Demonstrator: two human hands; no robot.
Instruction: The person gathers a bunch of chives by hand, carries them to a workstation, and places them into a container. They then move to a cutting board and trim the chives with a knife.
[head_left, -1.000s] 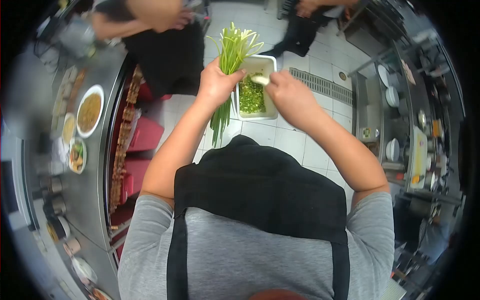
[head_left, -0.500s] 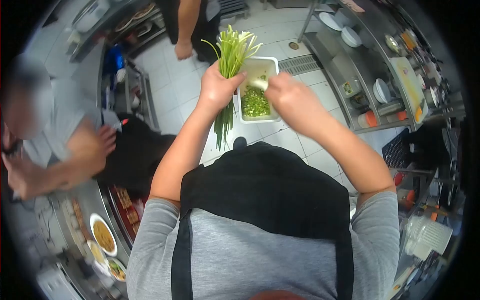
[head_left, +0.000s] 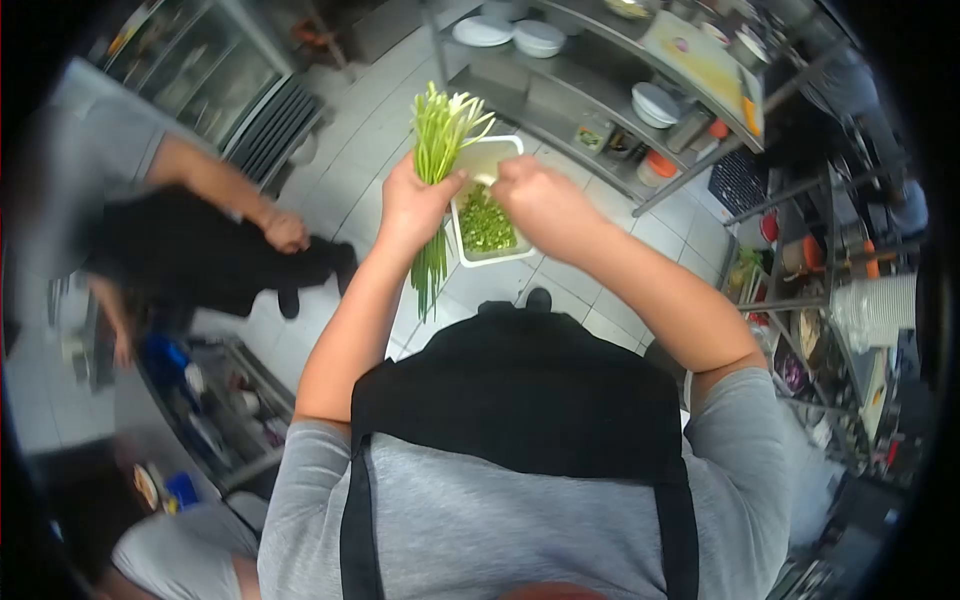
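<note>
Steel shelves (head_left: 590,105) carrying white plates (head_left: 510,35) stand beyond the tiled floor, and another person's arm (head_left: 225,190) shows at the left. Ahead, a white tub (head_left: 495,150) is held up above the floor, with chopped greens (head_left: 486,222) in its bottom. A bunch of green stalks (head_left: 437,140) stands upright just left of it. The left hand (head_left: 415,205) is wrapped tight around the stalks; the right hand (head_left: 540,195) curls closed over the tub's right edge.

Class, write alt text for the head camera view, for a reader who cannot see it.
The left hand grips a bunch of green stalks while the right hand holds a white tub of chopped greens above a tiled kitchen floor.
</note>
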